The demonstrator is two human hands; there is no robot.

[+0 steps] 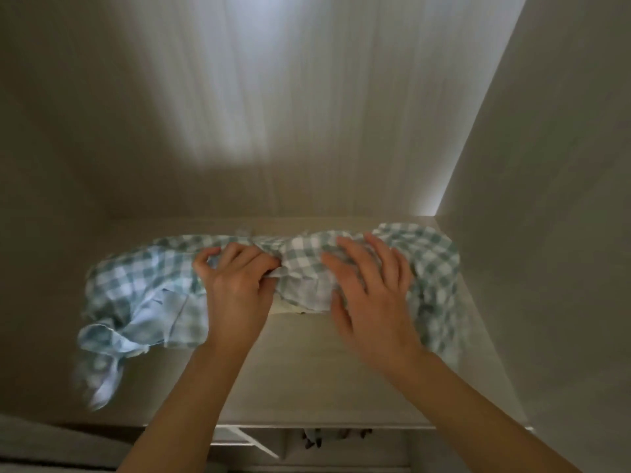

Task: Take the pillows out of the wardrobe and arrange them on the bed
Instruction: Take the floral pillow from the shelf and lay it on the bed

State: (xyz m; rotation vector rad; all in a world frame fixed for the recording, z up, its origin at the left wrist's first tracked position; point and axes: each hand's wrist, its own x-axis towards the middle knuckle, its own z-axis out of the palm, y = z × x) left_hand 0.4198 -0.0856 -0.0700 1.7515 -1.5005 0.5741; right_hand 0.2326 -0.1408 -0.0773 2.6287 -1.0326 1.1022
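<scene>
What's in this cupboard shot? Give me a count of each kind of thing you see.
Checked green-and-white pillow: 1 clearly visible, bunched on the shelf; more cannot be told apart
Hands: 2, the left hand pinching the fabric, the right hand spread over it
Wardrobe shelf: 1
Total: 4
</scene>
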